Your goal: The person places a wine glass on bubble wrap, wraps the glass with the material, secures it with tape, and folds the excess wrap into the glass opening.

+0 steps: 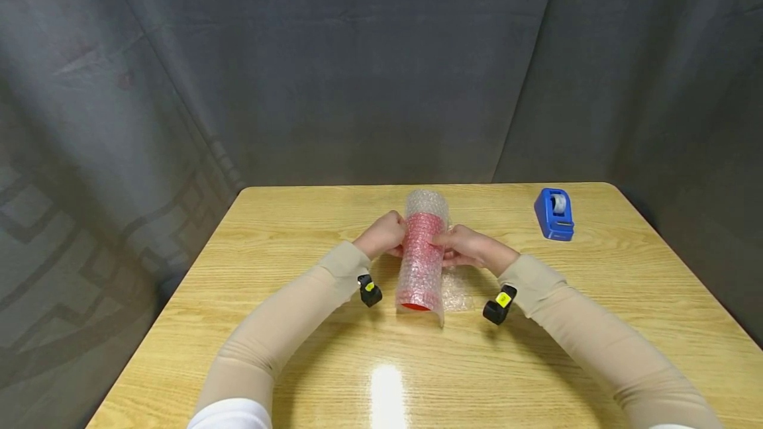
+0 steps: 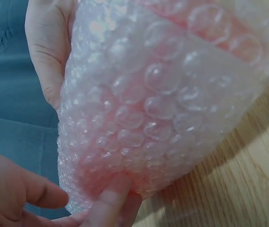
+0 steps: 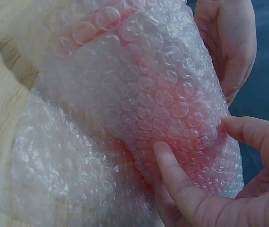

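Observation:
A red cylinder [image 1: 415, 306] lies lengthwise inside clear bubble wrap [image 1: 422, 263], its red end showing at the near opening. On the left side, my left hand [image 1: 383, 235] grips the wrapped cylinder with curled fingers. My right hand [image 1: 469, 247] holds the opposite side, thumb on top and fingers lower down. In the right wrist view, a fingertip [image 3: 162, 151] of that hand presses into the bubbles. In the left wrist view, the left fingers [image 2: 113, 198] touch the wrap at its lower edge. A loose flap of bubble wrap [image 3: 68, 161] spreads on the table beside the roll.
A blue tape dispenser [image 1: 554, 215] with a roll of tape stands at the back right of the wooden table [image 1: 310, 376]. Dark grey curtains [image 1: 369, 71] hang behind the table and along both sides. Each wrist carries a small black camera.

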Tool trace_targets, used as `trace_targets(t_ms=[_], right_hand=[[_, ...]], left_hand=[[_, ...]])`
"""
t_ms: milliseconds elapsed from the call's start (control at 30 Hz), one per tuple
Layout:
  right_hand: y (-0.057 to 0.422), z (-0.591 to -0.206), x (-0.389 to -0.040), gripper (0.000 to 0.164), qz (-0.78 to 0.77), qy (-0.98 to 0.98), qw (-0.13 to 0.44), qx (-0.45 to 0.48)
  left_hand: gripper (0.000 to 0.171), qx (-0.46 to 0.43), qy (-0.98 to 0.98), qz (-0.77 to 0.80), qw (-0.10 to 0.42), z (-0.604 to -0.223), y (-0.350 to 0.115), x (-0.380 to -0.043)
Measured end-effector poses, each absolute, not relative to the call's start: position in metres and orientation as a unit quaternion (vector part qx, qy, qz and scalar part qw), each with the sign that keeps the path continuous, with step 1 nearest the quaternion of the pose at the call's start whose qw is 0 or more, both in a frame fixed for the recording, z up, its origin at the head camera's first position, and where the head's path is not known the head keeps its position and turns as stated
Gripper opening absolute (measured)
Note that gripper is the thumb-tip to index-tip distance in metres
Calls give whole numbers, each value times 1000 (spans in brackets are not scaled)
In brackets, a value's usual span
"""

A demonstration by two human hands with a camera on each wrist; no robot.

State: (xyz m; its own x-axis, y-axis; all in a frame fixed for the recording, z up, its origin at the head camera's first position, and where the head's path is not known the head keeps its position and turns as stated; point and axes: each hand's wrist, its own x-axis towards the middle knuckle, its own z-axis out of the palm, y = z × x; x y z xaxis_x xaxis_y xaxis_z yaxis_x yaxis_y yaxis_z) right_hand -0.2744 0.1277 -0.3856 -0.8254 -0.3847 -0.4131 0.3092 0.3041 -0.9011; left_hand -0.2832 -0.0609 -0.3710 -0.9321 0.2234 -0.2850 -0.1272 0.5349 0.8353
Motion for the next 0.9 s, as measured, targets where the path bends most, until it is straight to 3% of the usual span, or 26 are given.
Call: trace_targets(t_ms=[233, 367, 500, 900], right_hand=[[128, -386, -274, 21, -587, 753, 296, -27], [128, -386, -275, 18, -595, 746, 297, -31], [129, -386, -275, 16, -601, 739, 300, -36], [129, -385, -273, 15, -609, 733, 300, -38]], left_hand=[[21, 27, 854, 485, 186, -370, -63, -282], [6, 15, 840, 505, 197, -371, -65, -283], [19, 3, 839, 502, 210, -372, -66, -284], [17, 6, 825, 512, 241, -375, -67, -286]])
